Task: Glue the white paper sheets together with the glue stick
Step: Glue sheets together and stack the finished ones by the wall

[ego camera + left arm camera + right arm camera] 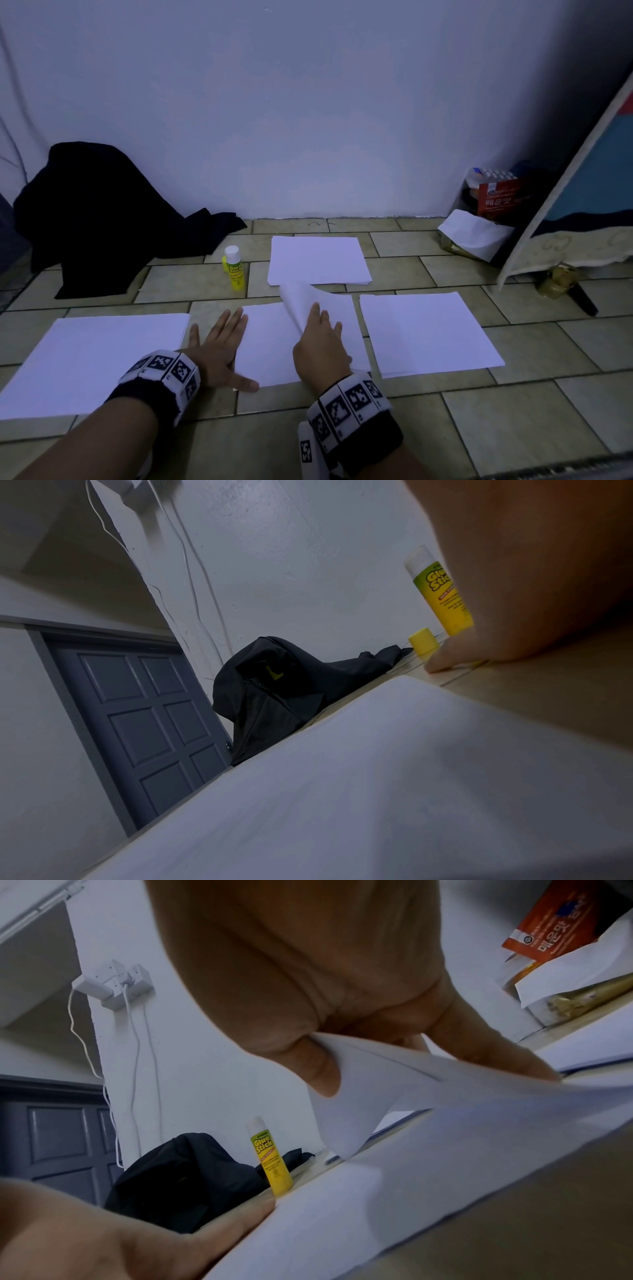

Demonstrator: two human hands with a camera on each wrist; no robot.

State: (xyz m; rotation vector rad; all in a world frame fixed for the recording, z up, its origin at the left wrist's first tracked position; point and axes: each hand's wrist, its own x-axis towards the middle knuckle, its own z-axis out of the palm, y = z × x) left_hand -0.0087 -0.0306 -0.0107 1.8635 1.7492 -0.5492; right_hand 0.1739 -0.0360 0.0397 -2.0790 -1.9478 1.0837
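Note:
On the tiled floor lies a middle white sheet (pixel 270 353). My left hand (pixel 219 346) presses flat on its left edge, fingers spread and thumb on the near corner. My right hand (pixel 318 339) pinches the top sheet (pixel 301 301) between thumb and fingers and holds it lifted and curled over; the right wrist view shows the pinched sheet (pixel 359 1096). A yellow glue stick (pixel 233 263) stands upright beyond my left hand, untouched. Its yellow cap (pixel 423 642) sits beside the glue stick (pixel 441 593). Other paper stacks lie at left (pixel 92 363), far (pixel 318 260) and right (pixel 428 332).
A black garment (pixel 102 219) is heaped against the wall at far left. At far right are a red packet box (pixel 496 198), a white paper bag (pixel 476 236), a leaning mattress (pixel 582 192) and a gold object (pixel 556 281). A grey door (pixel 137 723) is at left.

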